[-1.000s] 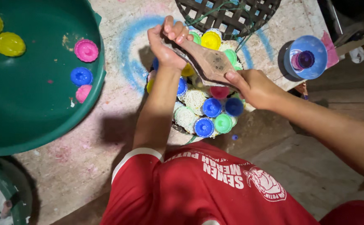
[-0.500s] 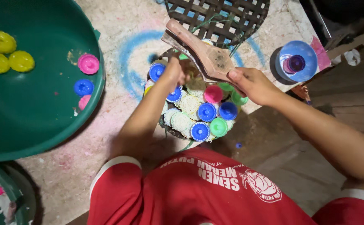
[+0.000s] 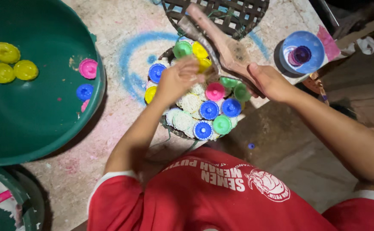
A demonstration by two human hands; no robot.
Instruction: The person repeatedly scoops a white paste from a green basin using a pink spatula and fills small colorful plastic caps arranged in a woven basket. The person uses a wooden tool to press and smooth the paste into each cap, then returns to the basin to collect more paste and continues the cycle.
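A round woven tray [image 3: 168, 124] holds several small round cakes with blue, green, yellow and pink tops. My left hand [image 3: 176, 79] rests over the middle of the tray, fingers curled around something I cannot make out. My right hand [image 3: 269, 81] grips the handle of a wooden paddle [image 3: 221, 40] that slants up and away to the left above the tray. A blue-topped cake [image 3: 209, 110] and a pink one [image 3: 215, 91] lie just right of my left hand.
A big green basin [image 3: 46, 124] at the left holds yellow, pink and blue moulds. A blue bowl [image 3: 303, 52] stands at the right. A dark lattice tray [image 3: 221, 10] lies behind. Another green tub [image 3: 20, 201] with a pink stick sits bottom left.
My left hand let go of the paddle and came down onto the tray of cakes. My right hand swung the paddle up and away from the tray.
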